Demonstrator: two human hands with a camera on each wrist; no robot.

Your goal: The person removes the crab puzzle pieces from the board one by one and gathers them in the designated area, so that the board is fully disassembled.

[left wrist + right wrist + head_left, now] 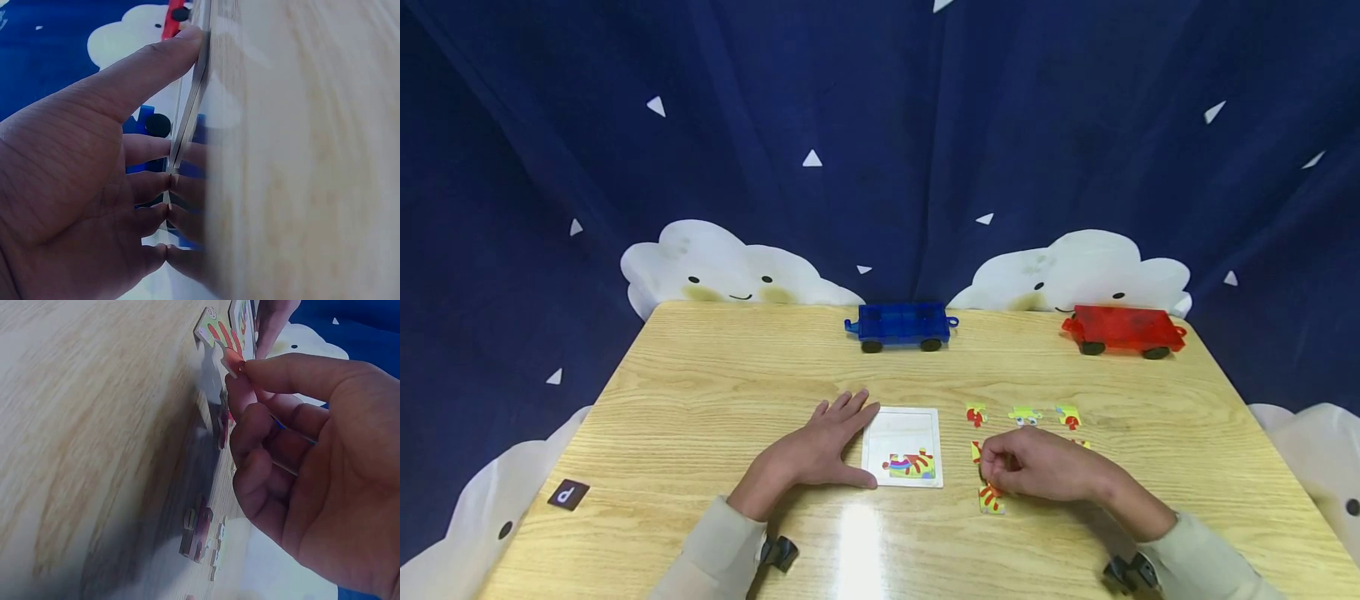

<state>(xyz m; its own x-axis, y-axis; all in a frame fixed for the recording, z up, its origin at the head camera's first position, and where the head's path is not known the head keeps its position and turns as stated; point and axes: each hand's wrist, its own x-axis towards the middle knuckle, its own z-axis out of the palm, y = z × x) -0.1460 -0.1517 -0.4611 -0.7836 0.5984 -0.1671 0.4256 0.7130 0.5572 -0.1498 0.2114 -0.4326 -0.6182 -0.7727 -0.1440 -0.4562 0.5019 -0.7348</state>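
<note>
My left hand (823,446) rests on the table with its fingers spread, the thumb and forefinger touching the left side of a white puzzle tray (901,429). Joined jigsaw pieces (912,467) in yellow, red and purple lie along the tray's lower part. To the right of the tray, my right hand (1047,464) pinches a yellow jigsaw piece with red stripes (991,502) by its edge, between thumb and forefinger. In the right wrist view, that piece (232,359) shows at the fingertips while the other fingers curl inward. Whether it is fully off the table I cannot tell.
Loose jigsaw pieces (1026,414) lie above the right hand, some partly hidden by it. At the table's back stand a blue toy wagon (901,323) and a red toy wagon (1126,327). A dark lettered square (568,494) lies far left. A blue curtain (880,125) hangs behind.
</note>
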